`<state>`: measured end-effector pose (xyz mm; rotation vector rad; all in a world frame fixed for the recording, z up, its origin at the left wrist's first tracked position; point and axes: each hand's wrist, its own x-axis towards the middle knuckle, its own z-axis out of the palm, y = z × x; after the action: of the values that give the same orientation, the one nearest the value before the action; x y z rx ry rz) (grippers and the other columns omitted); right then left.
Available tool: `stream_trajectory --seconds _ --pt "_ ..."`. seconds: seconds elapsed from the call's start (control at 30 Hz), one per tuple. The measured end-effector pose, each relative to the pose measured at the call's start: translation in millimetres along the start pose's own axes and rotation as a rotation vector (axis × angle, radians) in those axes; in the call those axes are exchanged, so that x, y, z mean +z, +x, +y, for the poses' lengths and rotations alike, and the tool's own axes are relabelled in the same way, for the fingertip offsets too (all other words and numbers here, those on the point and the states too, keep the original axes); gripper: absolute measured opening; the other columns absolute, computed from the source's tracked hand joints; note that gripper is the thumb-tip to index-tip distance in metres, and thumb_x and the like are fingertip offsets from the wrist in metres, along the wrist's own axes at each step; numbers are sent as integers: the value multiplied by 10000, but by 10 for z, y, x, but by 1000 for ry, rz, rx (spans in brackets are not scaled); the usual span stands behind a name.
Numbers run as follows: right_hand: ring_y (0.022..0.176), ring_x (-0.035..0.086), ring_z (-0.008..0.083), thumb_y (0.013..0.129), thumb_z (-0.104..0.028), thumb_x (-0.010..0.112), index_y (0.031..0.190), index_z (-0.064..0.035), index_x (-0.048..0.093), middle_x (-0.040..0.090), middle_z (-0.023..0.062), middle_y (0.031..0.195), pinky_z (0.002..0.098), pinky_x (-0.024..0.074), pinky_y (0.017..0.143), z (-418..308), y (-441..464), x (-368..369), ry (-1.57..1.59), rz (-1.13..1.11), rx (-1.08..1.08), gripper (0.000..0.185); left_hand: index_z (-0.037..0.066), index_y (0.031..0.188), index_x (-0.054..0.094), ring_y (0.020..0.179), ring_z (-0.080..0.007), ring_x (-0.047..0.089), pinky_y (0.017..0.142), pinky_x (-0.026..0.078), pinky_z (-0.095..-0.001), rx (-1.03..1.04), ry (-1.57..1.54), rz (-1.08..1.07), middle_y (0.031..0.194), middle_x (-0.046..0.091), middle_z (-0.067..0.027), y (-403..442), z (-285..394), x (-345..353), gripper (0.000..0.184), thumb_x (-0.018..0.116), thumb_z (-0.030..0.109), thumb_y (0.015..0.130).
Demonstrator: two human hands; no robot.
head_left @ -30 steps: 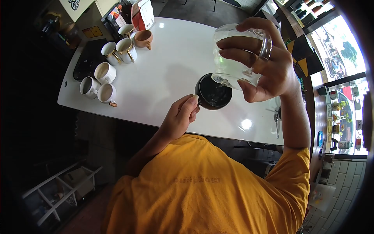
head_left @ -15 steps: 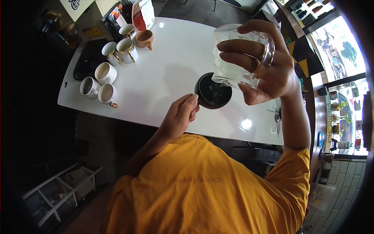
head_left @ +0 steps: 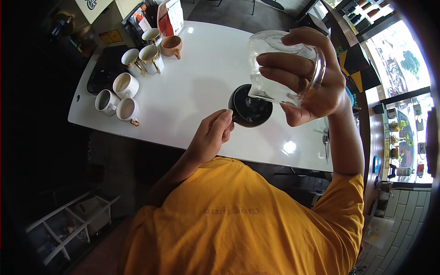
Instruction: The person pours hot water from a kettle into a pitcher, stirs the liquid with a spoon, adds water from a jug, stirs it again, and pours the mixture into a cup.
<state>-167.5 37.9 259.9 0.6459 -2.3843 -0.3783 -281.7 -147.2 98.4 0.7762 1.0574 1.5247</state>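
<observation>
A black cup (head_left: 251, 109) is held by its handle in my left hand (head_left: 212, 133), the thumb on top. My right hand (head_left: 316, 80) is wrapped round a clear glass jug (head_left: 270, 68) by its handle and side. The jug is tipped over, its rim just above the cup's opening. Some clear liquid with small bubbles shows in the dark cup; how full it is cannot be made out.
Several white mugs (head_left: 126, 85) and a brown cup (head_left: 171, 45) stand on the left of the white table (head_left: 201, 68), near a red and white bag (head_left: 170, 18). A spoon (head_left: 325, 146) lies at the right edge.
The glass jug in my right hand has tipped further over, and the liquid seen in it earlier has mostly gone. My left hand and the black cup have barely moved.
</observation>
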Motion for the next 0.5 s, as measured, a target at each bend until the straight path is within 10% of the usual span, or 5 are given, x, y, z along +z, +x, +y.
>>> stream_trajectory --seconds 0.5 --pt "1017 547 332 781 -348 485 988 -99 719 701 29 1011 440 483 860 7 -88 23 -34 35 -33 399 87 716 352 562 -64 287 509 287 -213 -10 -48 -8 691 376 -1 9 -28 -7 347 353 284 1002"
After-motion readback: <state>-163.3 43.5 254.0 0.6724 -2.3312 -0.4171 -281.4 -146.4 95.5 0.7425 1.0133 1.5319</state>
